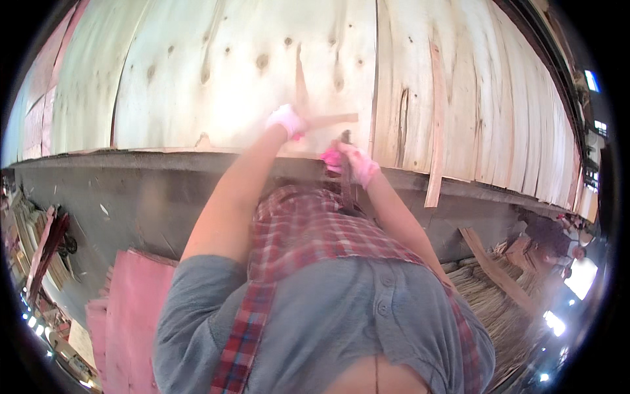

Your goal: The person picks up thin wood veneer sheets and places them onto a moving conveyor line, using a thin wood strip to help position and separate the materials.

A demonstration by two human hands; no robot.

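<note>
A large pale veneer sheet (pixel 243 85) with dark knots lies on the bench before me. My left hand (pixel 287 123), in a white and pink glove, is closed over its near part. From that hand a narrow veneer strip (pixel 336 120) sticks out to the right, its held end hidden by the fingers. Close to the sheet's near edge, my right hand (pixel 356 163), gloved in pink, is wrapped round a dark narrow tool (pixel 346 137). The tool's upper end shows above the fingers; its exact kind is blurred.
Another veneer sheet (pixel 485 98) adjoins on the right. A loose wood strip (pixel 436 131) lies across it and overhangs the bench edge (pixel 216 163). Reddish sheets (pixel 138 308) stand low at left. A veneer stack (pixel 485 308) with a plank (pixel 495 269) lies low at right.
</note>
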